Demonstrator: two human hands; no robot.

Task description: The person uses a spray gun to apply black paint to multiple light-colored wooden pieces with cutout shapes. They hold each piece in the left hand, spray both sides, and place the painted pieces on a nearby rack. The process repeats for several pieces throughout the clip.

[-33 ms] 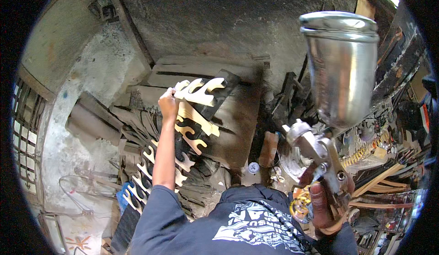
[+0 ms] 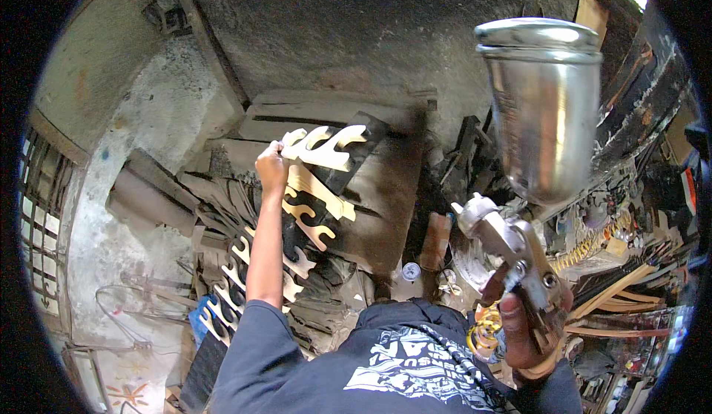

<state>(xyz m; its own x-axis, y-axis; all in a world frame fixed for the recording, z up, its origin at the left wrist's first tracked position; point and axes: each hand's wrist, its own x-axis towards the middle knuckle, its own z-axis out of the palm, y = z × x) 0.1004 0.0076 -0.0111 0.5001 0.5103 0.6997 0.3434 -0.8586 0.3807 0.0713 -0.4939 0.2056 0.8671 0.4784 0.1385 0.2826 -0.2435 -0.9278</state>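
Note:
My left hand is closed on the end of a pale wooden piece with curved notches, held over a board table. In my right hand, close to me, is a spray gun with a large shiny metal cup on top. Its nozzle points left and away from me. The thumb shows on the near side of the handle; my other fingers are mostly hidden. Below the held piece lie a plain pale wooden piece and another notched piece.
More notched wooden pieces stand in a row at lower left. The table has dark gaps between its boards. A yellow coiled hose hangs by my right hand. Wood strips and clutter fill the right side.
The spray gun in my right hand has shifted slightly left. The notched piece in my left hand has barely moved.

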